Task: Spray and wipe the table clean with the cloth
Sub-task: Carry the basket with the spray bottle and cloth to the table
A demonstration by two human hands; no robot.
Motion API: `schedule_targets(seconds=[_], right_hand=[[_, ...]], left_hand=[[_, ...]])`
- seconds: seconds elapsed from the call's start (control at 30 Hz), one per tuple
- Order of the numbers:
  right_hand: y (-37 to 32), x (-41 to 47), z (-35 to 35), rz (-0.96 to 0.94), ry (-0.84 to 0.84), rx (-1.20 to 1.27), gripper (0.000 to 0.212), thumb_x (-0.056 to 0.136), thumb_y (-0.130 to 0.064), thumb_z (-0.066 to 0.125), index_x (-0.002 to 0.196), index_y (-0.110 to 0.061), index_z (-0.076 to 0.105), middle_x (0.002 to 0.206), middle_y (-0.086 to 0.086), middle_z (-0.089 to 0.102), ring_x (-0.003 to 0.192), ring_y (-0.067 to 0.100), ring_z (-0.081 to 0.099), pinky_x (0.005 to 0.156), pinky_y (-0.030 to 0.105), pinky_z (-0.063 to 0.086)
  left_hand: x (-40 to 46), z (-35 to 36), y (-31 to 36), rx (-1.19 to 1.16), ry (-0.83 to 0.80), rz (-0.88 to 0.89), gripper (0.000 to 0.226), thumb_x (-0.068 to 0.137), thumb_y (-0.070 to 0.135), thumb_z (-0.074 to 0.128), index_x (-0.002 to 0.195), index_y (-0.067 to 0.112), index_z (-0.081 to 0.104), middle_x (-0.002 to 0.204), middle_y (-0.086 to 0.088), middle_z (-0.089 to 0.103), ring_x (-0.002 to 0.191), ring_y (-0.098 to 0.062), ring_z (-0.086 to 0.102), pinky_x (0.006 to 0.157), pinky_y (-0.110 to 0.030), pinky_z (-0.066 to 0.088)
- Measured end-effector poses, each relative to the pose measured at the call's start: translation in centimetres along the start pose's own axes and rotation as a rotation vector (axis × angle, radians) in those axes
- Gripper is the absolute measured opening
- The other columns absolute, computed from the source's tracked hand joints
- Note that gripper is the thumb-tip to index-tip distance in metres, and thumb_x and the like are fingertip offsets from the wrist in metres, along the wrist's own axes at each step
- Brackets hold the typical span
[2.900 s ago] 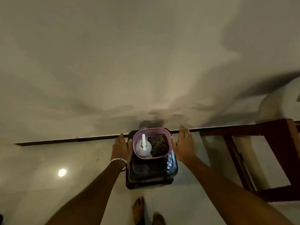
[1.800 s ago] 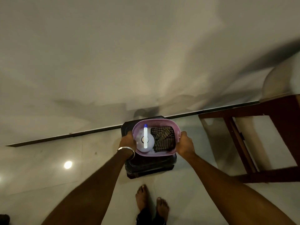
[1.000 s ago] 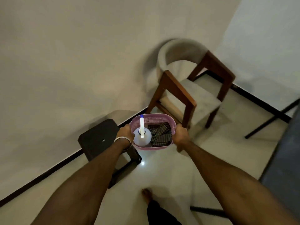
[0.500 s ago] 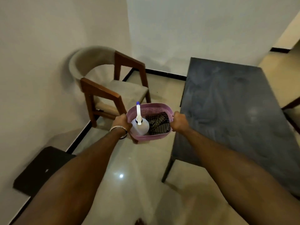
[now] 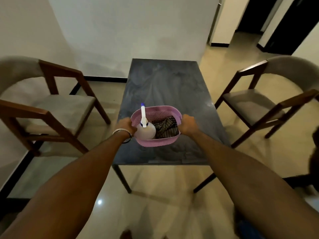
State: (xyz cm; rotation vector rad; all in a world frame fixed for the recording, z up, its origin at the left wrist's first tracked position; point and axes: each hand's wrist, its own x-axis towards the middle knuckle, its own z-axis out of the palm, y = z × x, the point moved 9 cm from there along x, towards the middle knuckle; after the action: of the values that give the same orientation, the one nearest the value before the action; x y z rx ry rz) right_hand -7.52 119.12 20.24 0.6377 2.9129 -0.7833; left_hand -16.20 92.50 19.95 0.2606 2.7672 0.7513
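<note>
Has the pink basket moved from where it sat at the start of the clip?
Yes. The pink basket has left the black stool by the wall, which is now out of view, and is held by both hands over the near end of the dark table.

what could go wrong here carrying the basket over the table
The spray bottle stands loose in the pink basket beside the checked cloth, so a tilt could tip it over. Both the left hand and right hand grip the rim, leaving none free. Set down near the table edge, it might slide off.
</note>
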Motion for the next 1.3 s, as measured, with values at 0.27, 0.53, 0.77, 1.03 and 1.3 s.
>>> schedule_targets(seconds=[0.27,0.53,0.77,1.03,1.3], right_hand=[[8.8,-0.7,-4.0,0.13,0.074,0.069,0.028,0.096,-0.018,0.061,0.116,0.002,0.06,0.115,0.018,0.064,0.107,0.036,0.061,0.074,0.031,0.04],[11.9,1.3,-5.8,0.154,0.109,0.083,0.028,0.096,-0.018,0.062,0.118,0.0,0.061,0.112,0.019,0.068,0.099,0.034,0.065,0.069,0.031,0.044],[12.2,3.8,-6.2,0.153,0.071,0.057,0.027,0.093,-0.023,0.064,0.109,-0.001,0.061,0.103,0.015,0.068,0.085,0.032,0.063,0.062,0.033,0.043],[12.0,6.6,-6.4,0.167,0.081,0.081,0.018,0.093,-0.021,0.062,0.09,-0.009,0.049,0.085,0.009,0.054,0.078,0.028,0.055,0.053,0.027,0.036],[13.1,9.8,-6.6,0.16,0.063,0.072,0.022,0.093,-0.021,0.066,0.104,-0.003,0.057,0.091,0.006,0.055,0.08,0.024,0.055,0.062,0.03,0.04]], left_hand=[[1.6,5.3,8.1,0.063,-0.052,0.058,0.027,0.088,0.018,0.062,0.112,0.005,0.065,0.105,-0.017,0.069,0.088,-0.032,0.067,0.081,-0.039,0.057],[4.5,6.6,11.7,0.089,-0.069,0.085,0.025,0.087,0.019,0.062,0.105,0.003,0.066,0.097,-0.018,0.07,0.084,-0.033,0.068,0.08,-0.042,0.058],[6.9,6.8,12.7,0.077,-0.078,0.107,0.025,0.087,0.017,0.062,0.105,0.002,0.067,0.098,-0.018,0.07,0.084,-0.033,0.067,0.077,-0.039,0.057],[10.5,6.7,13.3,0.087,-0.089,0.133,0.026,0.086,0.019,0.063,0.105,0.001,0.066,0.097,-0.02,0.069,0.084,-0.034,0.067,0.078,-0.043,0.058],[13.4,7.9,14.0,0.116,-0.114,0.121,0.022,0.086,0.02,0.063,0.1,0.003,0.066,0.092,-0.017,0.069,0.08,-0.032,0.067,0.072,-0.038,0.057]])
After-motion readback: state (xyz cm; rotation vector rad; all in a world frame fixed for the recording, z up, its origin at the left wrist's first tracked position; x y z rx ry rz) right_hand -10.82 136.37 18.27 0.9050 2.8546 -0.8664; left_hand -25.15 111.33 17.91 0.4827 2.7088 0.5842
